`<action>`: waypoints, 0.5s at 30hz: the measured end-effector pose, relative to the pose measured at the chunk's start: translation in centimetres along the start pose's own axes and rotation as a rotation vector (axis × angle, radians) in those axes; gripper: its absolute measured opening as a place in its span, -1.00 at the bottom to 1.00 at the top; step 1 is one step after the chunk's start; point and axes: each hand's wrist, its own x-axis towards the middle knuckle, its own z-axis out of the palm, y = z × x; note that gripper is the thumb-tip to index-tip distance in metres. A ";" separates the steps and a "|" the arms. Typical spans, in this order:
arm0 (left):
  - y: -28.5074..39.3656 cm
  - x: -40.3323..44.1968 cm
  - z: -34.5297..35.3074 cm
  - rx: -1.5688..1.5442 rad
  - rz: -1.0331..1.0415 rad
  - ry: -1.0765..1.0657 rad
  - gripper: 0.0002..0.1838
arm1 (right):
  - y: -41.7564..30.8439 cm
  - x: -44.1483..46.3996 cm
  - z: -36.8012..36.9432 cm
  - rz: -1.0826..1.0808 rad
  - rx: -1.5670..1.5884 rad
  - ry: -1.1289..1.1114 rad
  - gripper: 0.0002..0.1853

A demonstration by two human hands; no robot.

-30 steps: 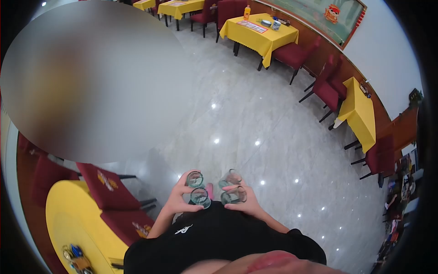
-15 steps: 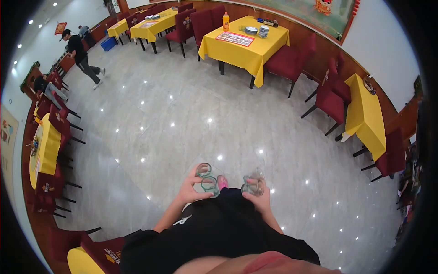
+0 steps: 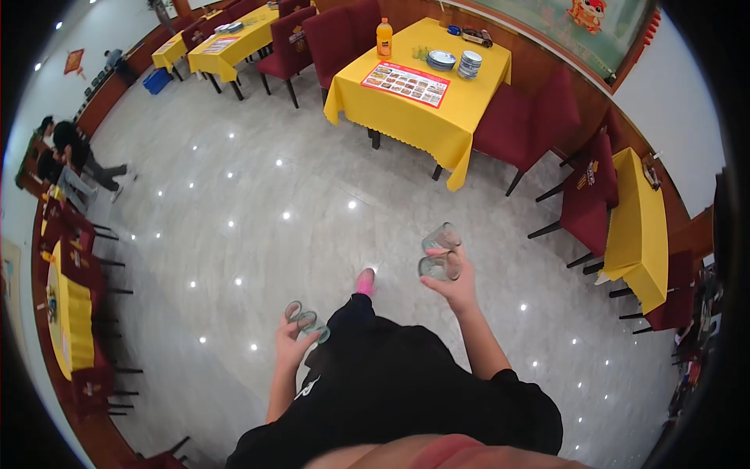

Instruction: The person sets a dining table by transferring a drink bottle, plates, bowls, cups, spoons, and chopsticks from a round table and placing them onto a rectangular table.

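Two clear glasses (image 3: 308, 322) are in my left hand (image 3: 290, 342), low in front of my body, with the fingers wrapped round them. My right hand (image 3: 456, 286) is farther forward and to the right. It grips two more clear glasses (image 3: 440, 264), one beyond the other, with a finger between them. Both pairs are tilted, and nothing can be made out inside them. Below and between the hands, a pink shoe (image 3: 366, 281) shows on the grey floor.
Ahead, a yellow-clothed table (image 3: 422, 102) bears an orange bottle (image 3: 383, 39), a menu sheet (image 3: 406, 84), small glasses, plates and stacked bowls (image 3: 469, 65). Red chairs (image 3: 525, 121) flank it. Another yellow table (image 3: 637, 227) is at right. Several people stand or sit far left.
The table ahead appears larger and nearer. My right hand has moved forward with its glasses, while my left hand has moved left and lower. The walking person is farther left.
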 end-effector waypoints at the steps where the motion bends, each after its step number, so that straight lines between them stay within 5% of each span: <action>1: 0.6 4.3 0.5 0.007 -0.007 -0.014 -0.59 | 0.0 2.5 -0.1 0.010 0.002 0.013 -0.49; 3: 1.7 13.4 2.4 0.029 0.075 -0.106 -0.63 | 0.0 7.0 -0.8 0.152 0.242 0.182 -0.47; 15: 7.1 68.1 25.7 -0.082 0.154 -0.434 -0.73 | 11.0 36.4 -9.2 0.279 0.193 0.575 -0.46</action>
